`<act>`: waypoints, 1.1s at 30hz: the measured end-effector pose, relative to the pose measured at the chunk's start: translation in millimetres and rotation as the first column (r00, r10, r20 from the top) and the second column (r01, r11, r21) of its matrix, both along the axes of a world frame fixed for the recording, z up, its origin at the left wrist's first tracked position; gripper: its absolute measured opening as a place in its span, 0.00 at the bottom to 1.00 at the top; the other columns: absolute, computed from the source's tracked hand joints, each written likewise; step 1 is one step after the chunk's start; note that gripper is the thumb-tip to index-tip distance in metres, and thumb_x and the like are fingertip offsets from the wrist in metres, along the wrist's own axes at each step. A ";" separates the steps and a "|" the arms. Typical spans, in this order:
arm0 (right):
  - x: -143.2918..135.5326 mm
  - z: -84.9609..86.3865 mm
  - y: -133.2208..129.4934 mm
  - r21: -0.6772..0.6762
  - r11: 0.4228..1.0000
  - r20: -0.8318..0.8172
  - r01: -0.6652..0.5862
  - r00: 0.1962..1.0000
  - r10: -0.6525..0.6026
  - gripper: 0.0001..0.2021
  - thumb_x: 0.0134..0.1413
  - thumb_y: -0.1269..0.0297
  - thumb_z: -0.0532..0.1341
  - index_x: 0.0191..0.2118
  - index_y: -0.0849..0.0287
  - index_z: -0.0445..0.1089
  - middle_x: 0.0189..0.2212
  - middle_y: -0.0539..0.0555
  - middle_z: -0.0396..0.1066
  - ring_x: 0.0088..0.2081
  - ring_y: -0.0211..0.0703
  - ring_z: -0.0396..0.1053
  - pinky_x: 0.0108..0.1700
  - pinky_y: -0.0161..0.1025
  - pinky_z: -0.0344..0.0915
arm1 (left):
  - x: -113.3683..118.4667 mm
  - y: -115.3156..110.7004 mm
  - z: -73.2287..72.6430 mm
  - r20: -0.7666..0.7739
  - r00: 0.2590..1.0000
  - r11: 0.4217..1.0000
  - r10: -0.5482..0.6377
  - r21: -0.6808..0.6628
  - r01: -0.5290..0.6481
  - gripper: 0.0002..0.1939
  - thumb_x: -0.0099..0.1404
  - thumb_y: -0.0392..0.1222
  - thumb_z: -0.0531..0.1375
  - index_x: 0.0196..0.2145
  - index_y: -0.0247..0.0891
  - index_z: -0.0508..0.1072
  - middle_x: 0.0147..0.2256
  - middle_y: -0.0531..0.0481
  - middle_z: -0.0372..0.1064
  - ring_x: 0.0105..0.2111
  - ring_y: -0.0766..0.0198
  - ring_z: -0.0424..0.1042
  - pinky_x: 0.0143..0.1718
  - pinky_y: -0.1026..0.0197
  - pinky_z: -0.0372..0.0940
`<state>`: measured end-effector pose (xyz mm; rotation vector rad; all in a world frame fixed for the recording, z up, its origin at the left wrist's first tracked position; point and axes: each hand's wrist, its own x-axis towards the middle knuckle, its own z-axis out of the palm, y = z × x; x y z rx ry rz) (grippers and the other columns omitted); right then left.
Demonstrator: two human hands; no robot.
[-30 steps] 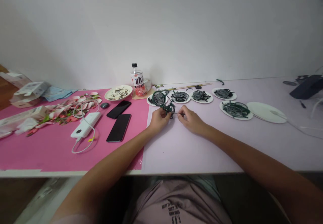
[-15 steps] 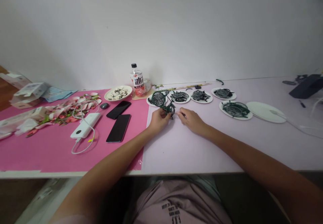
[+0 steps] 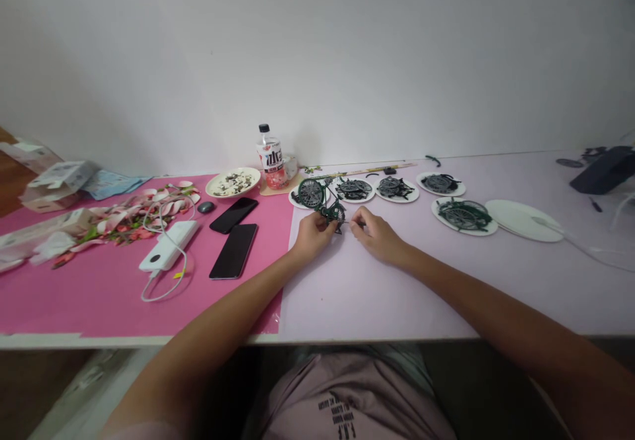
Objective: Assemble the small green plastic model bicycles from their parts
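Note:
A dark green model bicycle is tilted above the table, its spoked front wheel up and away from me. My left hand is closed round its lower end, by the rear wheel and pedal area. Close to the right of that wheel, my right hand is closed in a pinch. A thin, light, stick-like piece seems to run from its fingertips to the bicycle; it is too small to name. Behind the bicycle lies a white plate with dark parts, partly covered by the front wheel.
White plates with wheels and dark parts line the back, with more plates at right. Leftward are a bottle, a bowl, two phones, a white power bank with cable, and a heap of pink petals.
My hands and the bicycle stay nearly in place. The right hand's fingers have shifted very slightly in their pinch beside the rear wheel.

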<state>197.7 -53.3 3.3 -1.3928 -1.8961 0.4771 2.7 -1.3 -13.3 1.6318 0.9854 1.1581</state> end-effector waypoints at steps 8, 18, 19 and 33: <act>-0.7 4.2 -0.3 -0.021 1.000 0.036 -0.006 0.999 0.007 0.12 0.69 0.53 0.53 0.35 0.53 0.59 0.29 0.48 0.72 0.29 0.42 0.67 0.35 0.38 0.59 | 0.7 -0.6 0.7 -0.002 1.000 1.000 0.002 -0.001 -0.002 0.09 0.62 0.39 0.69 0.39 0.33 0.77 0.40 0.40 0.82 0.41 0.52 0.82 0.45 0.55 0.76; -0.1 8.3 -0.7 -0.033 0.999 0.045 0.031 0.999 -0.030 0.22 0.71 0.47 0.50 0.27 0.53 0.57 0.20 0.47 0.69 0.24 0.41 0.66 0.34 0.38 0.59 | 1.1 -3.5 1.6 0.018 0.999 0.999 -0.033 0.010 0.033 0.10 0.62 0.41 0.70 0.39 0.34 0.78 0.40 0.40 0.83 0.41 0.52 0.82 0.41 0.57 0.76; 0.1 7.9 -0.3 -0.027 0.999 0.055 0.041 0.998 -0.039 0.22 0.71 0.47 0.50 0.26 0.53 0.57 0.18 0.47 0.67 0.23 0.41 0.65 0.34 0.38 0.58 | 1.2 -3.7 1.7 0.019 0.999 0.999 -0.034 0.011 0.034 0.10 0.62 0.41 0.70 0.39 0.34 0.78 0.40 0.40 0.83 0.41 0.52 0.82 0.41 0.57 0.76; 2.1 0.3 1.1 0.005 1.000 -0.022 -0.016 1.000 0.016 0.08 0.65 0.54 0.56 0.41 0.52 0.60 0.32 0.49 0.72 0.31 0.44 0.69 0.36 0.39 0.62 | 0.1 -0.1 -1.7 0.030 1.000 1.000 -0.002 -0.007 0.002 0.12 0.61 0.43 0.71 0.38 0.34 0.77 0.39 0.41 0.82 0.39 0.55 0.82 0.43 0.57 0.76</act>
